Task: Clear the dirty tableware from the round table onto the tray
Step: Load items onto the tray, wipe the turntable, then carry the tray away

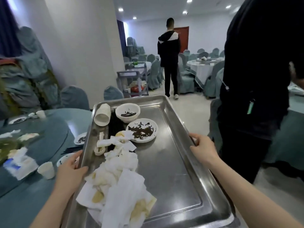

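Observation:
I hold a long steel tray [172, 162] by both side rims, lifted beside the round table [32, 186]. My left hand [70, 170] grips its left rim, my right hand [203, 149] its right rim. On the tray lie a stack of white cups [102, 116] on its side, a stained white bowl [128, 113], a stained plate [142, 130], dark chopsticks [115, 127], white spoons [99, 149] and a heap of crumpled napkins [118, 181]. On the table remain a small cup [46, 170], stained plates [80, 138] and a far cup [40, 114].
A person in black [256, 79] stands close at my right. Another person [169, 63] stands further ahead, back turned. A grey service cart [133, 79] is ahead. Covered chairs [74, 97] ring the table. A tissue packet [19, 165] and food scraps lie at the table's left.

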`<state>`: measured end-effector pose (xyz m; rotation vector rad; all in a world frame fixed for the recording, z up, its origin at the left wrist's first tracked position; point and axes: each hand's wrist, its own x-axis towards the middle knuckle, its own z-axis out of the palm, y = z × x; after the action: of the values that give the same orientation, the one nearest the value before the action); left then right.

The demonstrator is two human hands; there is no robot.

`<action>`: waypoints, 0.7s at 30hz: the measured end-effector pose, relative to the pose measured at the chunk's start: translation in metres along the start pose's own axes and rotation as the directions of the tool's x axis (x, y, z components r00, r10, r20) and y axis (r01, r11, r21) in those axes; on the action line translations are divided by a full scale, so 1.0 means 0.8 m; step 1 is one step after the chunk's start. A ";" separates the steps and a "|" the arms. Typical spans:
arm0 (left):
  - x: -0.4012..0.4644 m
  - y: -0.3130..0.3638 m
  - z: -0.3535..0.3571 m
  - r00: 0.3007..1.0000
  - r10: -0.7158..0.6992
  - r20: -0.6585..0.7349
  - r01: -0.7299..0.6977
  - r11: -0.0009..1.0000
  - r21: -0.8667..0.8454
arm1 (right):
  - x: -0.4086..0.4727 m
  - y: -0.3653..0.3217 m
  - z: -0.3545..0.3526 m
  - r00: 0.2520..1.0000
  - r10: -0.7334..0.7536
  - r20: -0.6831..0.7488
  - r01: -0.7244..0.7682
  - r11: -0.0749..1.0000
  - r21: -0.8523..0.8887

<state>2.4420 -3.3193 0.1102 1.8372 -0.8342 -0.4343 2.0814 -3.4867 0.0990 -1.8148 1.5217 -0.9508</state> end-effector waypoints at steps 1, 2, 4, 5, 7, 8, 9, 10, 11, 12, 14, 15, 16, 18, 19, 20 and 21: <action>0.019 0.005 0.012 1.000 0.005 -0.001 -0.005 1.000 -0.001 | 0.022 0.003 0.003 1.000 0.003 -0.001 -0.003 1.000 0.002; 0.041 0.010 0.026 1.000 0.003 0.004 -0.003 1.000 -0.011 | 0.047 0.005 0.004 1.000 0.004 -0.009 -0.004 1.000 -0.002; 0.088 0.020 0.063 1.000 0.001 0.016 -0.001 1.000 -0.021 | 0.100 0.012 0.003 1.000 0.010 -0.027 -0.010 1.000 -0.019; 0.111 0.024 0.082 1.000 0.013 0.028 -0.012 1.000 -0.022 | 0.125 0.017 0.001 0.999 0.015 -0.035 -0.015 1.000 -0.015; 0.155 0.033 0.125 0.997 0.027 0.073 -0.026 1.000 -0.011 | 0.176 0.031 -0.006 0.998 0.033 -0.048 -0.033 0.999 -0.007; 0.176 0.038 0.147 0.995 0.033 0.092 -0.033 0.999 0.000 | 0.200 0.039 -0.011 0.998 0.047 -0.052 -0.048 0.999 -0.010; 0.196 0.045 0.171 0.993 0.043 0.107 -0.044 0.999 0.004 | 0.224 0.048 -0.016 0.996 0.062 -0.059 -0.063 0.998 -0.007; 0.216 0.053 0.196 0.992 0.054 0.118 -0.054 0.999 -0.001 | 0.247 0.057 -0.021 0.995 0.072 -0.071 -0.072 0.997 -0.007; 0.236 0.062 0.223 0.990 0.063 0.125 -0.063 0.998 -0.003 | 0.272 0.068 -0.028 0.994 0.075 -0.084 -0.076 0.997 -0.013; 0.257 0.071 0.252 0.988 0.077 0.134 -0.078 0.997 0.001 | 0.299 0.079 -0.036 0.992 0.077 -0.098 -0.079 0.997 -0.020; 0.295 0.089 0.312 0.984 0.107 0.144 -0.111 0.994 0.020 | 0.358 0.102 -0.053 0.990 0.070 -0.126 -0.074 0.997 -0.026; 0.311 0.099 0.341 0.984 0.111 0.141 -0.115 0.993 0.025 | 0.387 0.114 -0.062 0.988 0.069 -0.135 -0.074 0.997 -0.031; 0.329 0.109 0.372 0.985 0.110 0.136 -0.113 0.993 0.019 | 0.416 0.125 -0.071 0.987 0.068 -0.144 -0.074 0.997 -0.038; 0.362 0.126 0.427 0.985 0.090 0.148 -0.094 0.995 0.019 | 0.473 0.147 -0.087 0.986 0.071 -0.153 -0.078 0.996 -0.042; 0.378 0.135 0.455 0.986 0.081 0.149 -0.084 0.996 0.017 | 0.501 0.157 -0.094 0.986 0.065 -0.152 -0.071 0.997 -0.040; 0.396 0.143 0.482 0.986 0.077 0.149 -0.079 0.997 0.008 | 0.530 0.165 -0.101 0.987 0.055 -0.151 -0.062 0.997 -0.038; 0.412 0.150 0.504 0.985 0.071 0.154 -0.073 0.997 0.004 | 0.558 0.172 -0.106 0.987 0.051 -0.155 -0.057 0.998 -0.033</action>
<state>2.3742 -3.8486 0.0812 1.7925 -1.0061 -0.5319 1.9760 -3.9497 0.1062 -1.7503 1.6840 -1.0638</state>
